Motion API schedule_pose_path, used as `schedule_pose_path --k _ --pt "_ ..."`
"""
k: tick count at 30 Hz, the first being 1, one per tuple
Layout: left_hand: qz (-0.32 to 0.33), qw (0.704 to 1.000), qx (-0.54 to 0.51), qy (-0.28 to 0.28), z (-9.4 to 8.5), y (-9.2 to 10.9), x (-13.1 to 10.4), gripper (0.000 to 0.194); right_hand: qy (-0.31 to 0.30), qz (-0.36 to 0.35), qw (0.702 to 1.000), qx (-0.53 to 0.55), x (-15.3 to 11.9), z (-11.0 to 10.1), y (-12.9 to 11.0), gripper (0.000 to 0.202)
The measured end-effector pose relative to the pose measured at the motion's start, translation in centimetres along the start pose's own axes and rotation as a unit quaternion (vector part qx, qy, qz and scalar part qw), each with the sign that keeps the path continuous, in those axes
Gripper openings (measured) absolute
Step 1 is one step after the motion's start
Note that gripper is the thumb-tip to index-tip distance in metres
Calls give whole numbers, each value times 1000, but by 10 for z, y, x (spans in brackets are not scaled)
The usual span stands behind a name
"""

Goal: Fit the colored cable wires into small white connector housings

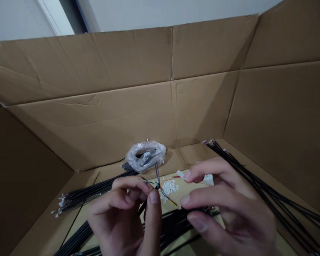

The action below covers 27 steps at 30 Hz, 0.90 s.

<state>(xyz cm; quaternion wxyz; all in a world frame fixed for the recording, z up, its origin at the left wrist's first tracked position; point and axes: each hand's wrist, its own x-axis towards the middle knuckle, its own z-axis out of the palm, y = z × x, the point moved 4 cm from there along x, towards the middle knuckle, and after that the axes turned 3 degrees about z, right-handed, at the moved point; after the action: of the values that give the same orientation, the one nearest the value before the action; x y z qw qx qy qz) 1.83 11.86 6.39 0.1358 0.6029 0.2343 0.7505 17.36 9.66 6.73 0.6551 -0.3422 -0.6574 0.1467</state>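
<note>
Pinching a black cable at six o'clock in the head view, its thin colored wires poking out, the left hand faces the right hand at three o'clock, thumb and fingers apart, and a loose pinch could tangle the wires.
</note>
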Motion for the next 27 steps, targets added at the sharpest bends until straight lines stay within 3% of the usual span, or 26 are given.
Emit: schedule_pose_path --k 4,12,23,27 --pt "27 999 11 -31 3 5 0 53 -38 11 999 -16 3 0 0 9" --pt "39 998 31 -42 -2 5 1 53 -78 24 996 18 7 -2 4 12" --pt "45 997 45 -33 2 10 0 54 -82 -3 997 5 10 -4 3 9" --pt "55 996 55 -39 0 8 0 53 -57 -30 997 -31 12 -5 0 9"
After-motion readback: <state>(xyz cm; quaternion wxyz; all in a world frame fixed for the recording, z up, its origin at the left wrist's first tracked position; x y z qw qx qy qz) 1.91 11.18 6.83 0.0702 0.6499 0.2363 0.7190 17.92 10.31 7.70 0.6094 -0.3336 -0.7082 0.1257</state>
